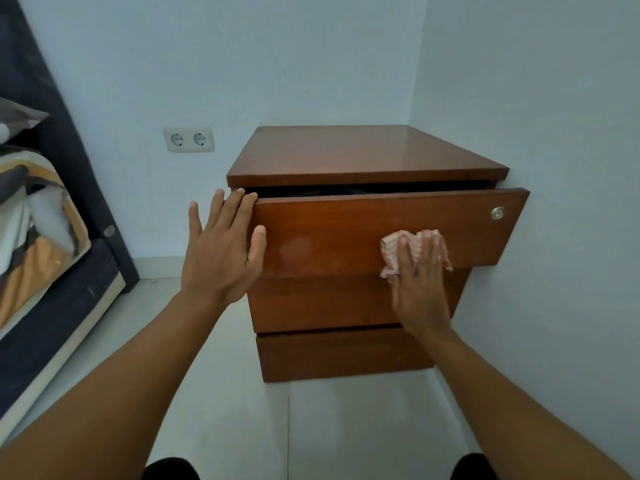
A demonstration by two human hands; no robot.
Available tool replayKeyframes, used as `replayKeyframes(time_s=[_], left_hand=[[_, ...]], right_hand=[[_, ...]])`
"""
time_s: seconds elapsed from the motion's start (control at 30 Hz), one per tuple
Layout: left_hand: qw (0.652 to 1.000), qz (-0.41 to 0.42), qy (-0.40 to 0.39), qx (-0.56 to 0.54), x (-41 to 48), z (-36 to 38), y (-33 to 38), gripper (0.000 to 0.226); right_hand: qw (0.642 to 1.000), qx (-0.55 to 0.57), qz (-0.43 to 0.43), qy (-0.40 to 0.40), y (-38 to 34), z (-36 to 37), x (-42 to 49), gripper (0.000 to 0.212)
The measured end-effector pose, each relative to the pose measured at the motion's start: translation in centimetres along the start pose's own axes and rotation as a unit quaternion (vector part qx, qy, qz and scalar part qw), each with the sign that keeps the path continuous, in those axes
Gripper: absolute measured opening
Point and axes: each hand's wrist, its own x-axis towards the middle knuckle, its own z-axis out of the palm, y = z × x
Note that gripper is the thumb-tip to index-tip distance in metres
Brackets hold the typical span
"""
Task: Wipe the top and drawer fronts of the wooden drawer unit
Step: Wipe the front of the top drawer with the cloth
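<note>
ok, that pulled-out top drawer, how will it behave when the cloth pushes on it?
The top drawer likely slides inward under pressure: it sits pulled out, and the left hand rests flat on its left end, seemingly bracing it. Its glossy front probably lets the cloth glide easily. The cloth looks limp, bunched under the right hand.

Two pale bluish-white walls meet in a corner at the right. A white double socket sits low on the back wall, above a white skirting board. The floor is light tile. At the left stands a bed with a dark base, a dark headboard and orange, white and grey bedding.
</note>
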Motion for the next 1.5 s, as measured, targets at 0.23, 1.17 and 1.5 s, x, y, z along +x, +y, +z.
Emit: replayKeyframes(time_s=[0.23,1.17,1.5], left_hand=[[1.000,-0.010,-0.002,0.010,-0.2,0.2,0.4,0.068],[0.999,-0.028,0.019,0.002,-0.4,0.5,1.4,0.077],[0.998,-0.051,0.005,0.022,-0.3,1.3,1.6,0.079]], right_hand=[[0.969,0.110,0.216,0.037,6.1,-3.2,0.5,0.077],[0.995,0.000,0.097,-0.002,5.5,-1.9,-0.4,0.081],[0.950,0.147,0.241,0.133,2.3,-7.3,0.9,0.053]])
